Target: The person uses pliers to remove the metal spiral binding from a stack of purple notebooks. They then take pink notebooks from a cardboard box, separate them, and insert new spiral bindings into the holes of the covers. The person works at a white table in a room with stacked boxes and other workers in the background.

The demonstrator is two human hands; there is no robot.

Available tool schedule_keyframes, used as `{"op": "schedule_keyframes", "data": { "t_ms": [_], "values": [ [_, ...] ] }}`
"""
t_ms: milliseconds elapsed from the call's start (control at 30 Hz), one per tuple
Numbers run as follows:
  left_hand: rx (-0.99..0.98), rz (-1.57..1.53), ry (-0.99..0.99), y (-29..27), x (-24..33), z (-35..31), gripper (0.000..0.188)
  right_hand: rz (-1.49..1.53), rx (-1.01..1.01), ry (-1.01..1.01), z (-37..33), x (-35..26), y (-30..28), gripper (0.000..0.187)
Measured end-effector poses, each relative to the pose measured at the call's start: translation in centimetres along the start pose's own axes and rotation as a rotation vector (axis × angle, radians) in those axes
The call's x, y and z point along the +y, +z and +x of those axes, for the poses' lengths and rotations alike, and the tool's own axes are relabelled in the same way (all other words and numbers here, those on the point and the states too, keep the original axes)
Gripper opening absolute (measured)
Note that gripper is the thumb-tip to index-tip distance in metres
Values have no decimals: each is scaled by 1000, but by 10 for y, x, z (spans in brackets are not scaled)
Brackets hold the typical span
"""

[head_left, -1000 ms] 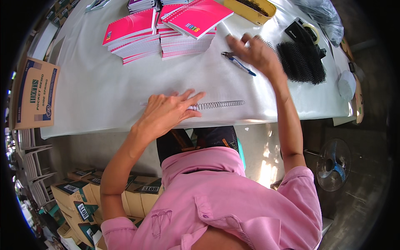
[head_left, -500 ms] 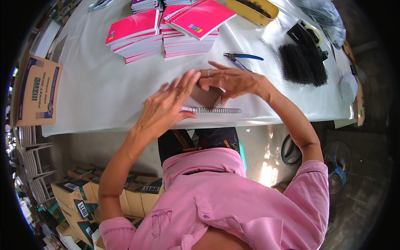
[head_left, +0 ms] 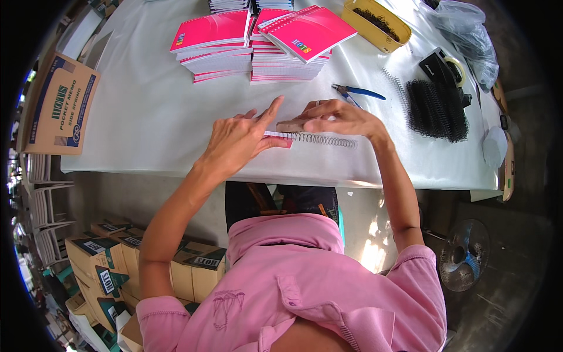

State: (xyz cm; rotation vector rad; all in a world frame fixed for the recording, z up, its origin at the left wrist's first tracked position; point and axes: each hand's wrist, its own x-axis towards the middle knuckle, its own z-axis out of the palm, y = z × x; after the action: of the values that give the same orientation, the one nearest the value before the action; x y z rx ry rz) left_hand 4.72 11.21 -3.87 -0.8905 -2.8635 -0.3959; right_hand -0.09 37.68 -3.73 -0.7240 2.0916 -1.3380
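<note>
White cloth covers the table [head_left: 146,141], where stacks of pink notebooks [head_left: 217,35] stand beyond the person's hands. The left hand [head_left: 234,135] is part-closed over a pink-covered booklet [head_left: 284,143] near the table's front edge, index finger raised, thumb along the cover; the palm hides most of it. The right hand [head_left: 343,119] is curled round a flat brown piece [head_left: 290,125] just above the wire coil [head_left: 325,139]; whether piece and coil touch cannot be told. The coil meets the booklet's pale edge, its free length running rightward. The step looks like winding coil into that edge; continuing calls for a steady left hold and a coil kept in line.
</note>
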Motion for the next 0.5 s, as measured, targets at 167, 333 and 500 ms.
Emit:
{"op": "schedule_keyframes", "data": {
  "t_ms": [167, 333, 500],
  "values": [
    [-84, -24, -55, -6, 1, 3, 85, 336, -58, -198, -9, 1, -8, 56],
    [-95, -22, -61, -8, -2, 6, 88, 151, 19, -159, -1, -1, -6, 58],
    [-110, 22, -93, -13, -5, 7, 90, 55, 68, -28, 10, 3, -2, 60]
  ]
}}
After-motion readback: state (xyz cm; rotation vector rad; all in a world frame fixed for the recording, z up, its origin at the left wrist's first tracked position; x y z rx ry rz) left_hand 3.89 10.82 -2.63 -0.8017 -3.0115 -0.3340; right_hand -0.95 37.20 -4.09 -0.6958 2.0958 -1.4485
